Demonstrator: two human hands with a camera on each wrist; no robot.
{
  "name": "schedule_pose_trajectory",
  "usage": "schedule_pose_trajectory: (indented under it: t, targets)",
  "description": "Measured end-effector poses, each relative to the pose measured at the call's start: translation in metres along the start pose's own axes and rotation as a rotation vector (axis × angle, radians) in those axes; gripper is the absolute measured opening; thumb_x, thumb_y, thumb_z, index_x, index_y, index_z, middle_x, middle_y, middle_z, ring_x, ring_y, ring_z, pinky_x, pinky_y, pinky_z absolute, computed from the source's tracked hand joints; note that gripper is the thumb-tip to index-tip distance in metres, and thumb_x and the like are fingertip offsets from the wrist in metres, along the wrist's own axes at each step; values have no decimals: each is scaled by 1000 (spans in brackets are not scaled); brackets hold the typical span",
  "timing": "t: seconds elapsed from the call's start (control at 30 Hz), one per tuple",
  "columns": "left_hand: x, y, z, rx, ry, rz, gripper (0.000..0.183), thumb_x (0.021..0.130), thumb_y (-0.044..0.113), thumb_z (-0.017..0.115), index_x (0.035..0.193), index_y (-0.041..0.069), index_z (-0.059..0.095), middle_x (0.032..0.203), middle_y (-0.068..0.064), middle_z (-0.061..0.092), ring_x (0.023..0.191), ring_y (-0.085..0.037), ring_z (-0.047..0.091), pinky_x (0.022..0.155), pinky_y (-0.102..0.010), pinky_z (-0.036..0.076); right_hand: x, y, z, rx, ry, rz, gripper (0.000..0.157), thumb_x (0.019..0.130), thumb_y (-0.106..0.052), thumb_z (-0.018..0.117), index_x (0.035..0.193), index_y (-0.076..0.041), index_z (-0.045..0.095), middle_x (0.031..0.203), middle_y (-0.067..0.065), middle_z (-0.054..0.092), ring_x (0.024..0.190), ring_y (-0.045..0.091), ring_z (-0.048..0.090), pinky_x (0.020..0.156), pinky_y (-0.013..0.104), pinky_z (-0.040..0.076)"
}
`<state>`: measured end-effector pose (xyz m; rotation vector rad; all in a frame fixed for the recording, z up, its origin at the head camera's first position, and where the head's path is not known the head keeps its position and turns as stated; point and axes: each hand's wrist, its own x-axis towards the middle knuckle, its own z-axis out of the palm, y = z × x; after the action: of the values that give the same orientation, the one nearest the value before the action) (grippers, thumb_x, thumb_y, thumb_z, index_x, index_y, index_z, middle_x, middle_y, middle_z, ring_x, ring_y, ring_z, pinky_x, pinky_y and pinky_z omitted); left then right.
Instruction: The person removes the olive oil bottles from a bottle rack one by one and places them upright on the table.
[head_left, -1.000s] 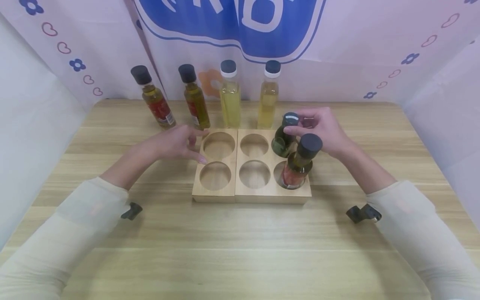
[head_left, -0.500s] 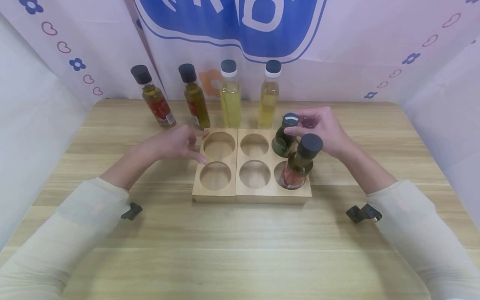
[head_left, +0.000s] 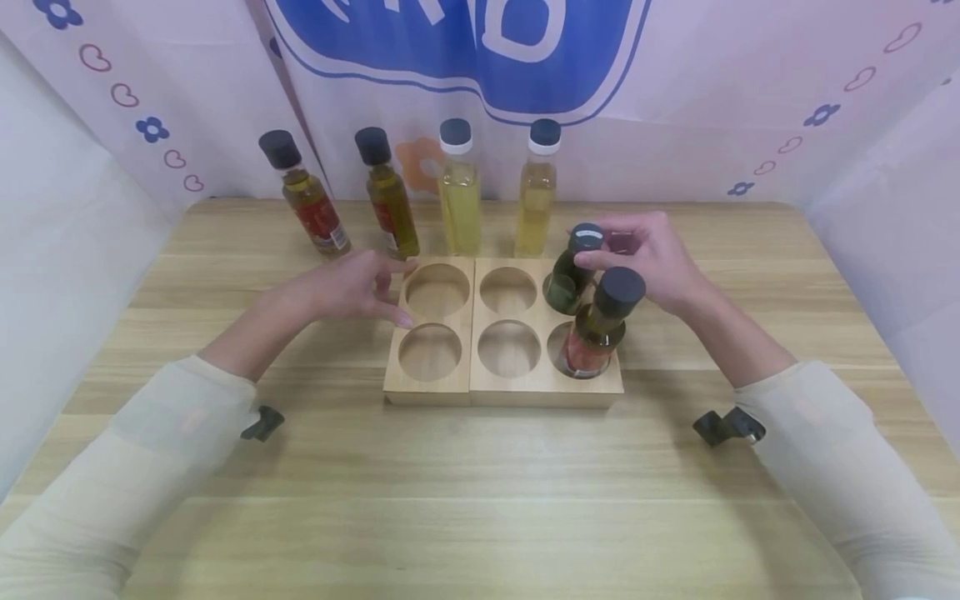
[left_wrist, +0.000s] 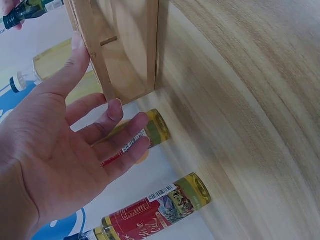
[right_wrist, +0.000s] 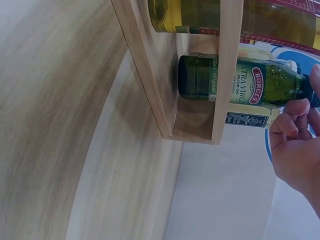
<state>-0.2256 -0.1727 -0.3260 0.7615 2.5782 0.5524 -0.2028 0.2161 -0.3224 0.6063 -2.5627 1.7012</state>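
Observation:
My right hand [head_left: 643, 257] pinches a green olive oil bottle [head_left: 564, 287] near its dark cap. The bottle's lower part is inside the back right hole of a wooden bottle rack [head_left: 540, 399], and its top leans slightly right. In the right wrist view its base is visible through the rack's open side, beneath the top board. My left hand [head_left: 358, 287] touches the rack's left edge with thumb and index finger, the other fingers loosely extended. A red-labelled oil bottle [head_left: 588, 352] with a black cap stands in the front right hole.
Behind the rack stand two red-labelled oil bottles, one at far left [head_left: 318, 212] and one nearer [head_left: 393, 212], plus a pale yellow oil bottle [head_left: 461, 204] and an amber one [head_left: 536, 208]. A printed curtain [head_left: 675, 150] hangs behind the wooden table [head_left: 480, 508].
The top of the green olive oil bottle has shifted slightly right with my right hand, so it leans a little more. My left hand stays at the rack's edge.

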Motion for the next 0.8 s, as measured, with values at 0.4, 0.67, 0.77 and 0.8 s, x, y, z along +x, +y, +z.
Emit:
schedule_pose_trajectory:
  t: [0.4,0.67,0.77,0.8]
  targets:
    - [0,2,-1,10,-7,-27,90,85,38,86,154,-2,44,88,-12,68,60,-17,47,61,-35,46,1,-5,-2,39,32,-42,28,90,0,78,117,1,76,91,-8,76,70,11,62,63,21,50]
    - [0,2,-1,23,-4,-23,89,85,39,86,153,-2,44,86,-14,67,59,-17,48,61,-35,46,0,-10,-2,26,61,-46,27,90,-1,78,116,1,77,95,-8,76,74,11,61,67,22,51]
    - [0,2,-1,25,-5,-21,89,86,39,86,153,-2,45,84,-13,67,59,-17,47,61,-35,46,0,-12,-1,28,73,-51,26,89,0,78,115,1,77,96,-9,76,75,11,62,67,21,52]
    - [0,2,-1,22,-6,-18,89,86,39,86,153,-2,45,83,-12,67,58,-16,46,60,-35,45,0,-12,-1,29,76,-55,26,89,1,78,115,2,77,97,-9,76,75,11,62,67,21,52]
